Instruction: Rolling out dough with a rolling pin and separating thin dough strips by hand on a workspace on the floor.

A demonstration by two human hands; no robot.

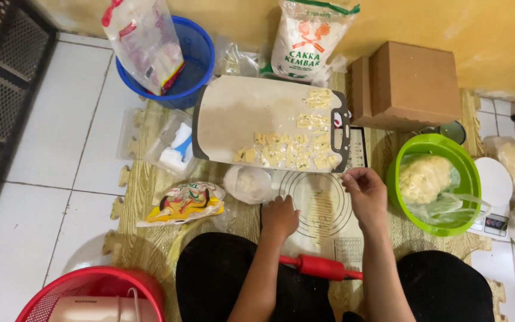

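My left hand (279, 217) rests as a loose fist on the white pastry mat (305, 188), touching it beside a strip of cut dough (322, 210). My right hand (366, 192) hovers at the mat's right side, fingers pinched near the edge of the cutting board (239, 113); whether it holds a dough piece is unclear. Several small yellow dough pieces (293, 149) lie on the board's right half. A red rolling pin (320, 266) lies across my lap.
A green bowl (469, 173) with dough in plastic stands at right, by a scale (493, 223). Behind are a cardboard box (412, 83), a flour bag (308, 39) and a blue bucket (201, 65). A red basket (90, 292) is at lower left.
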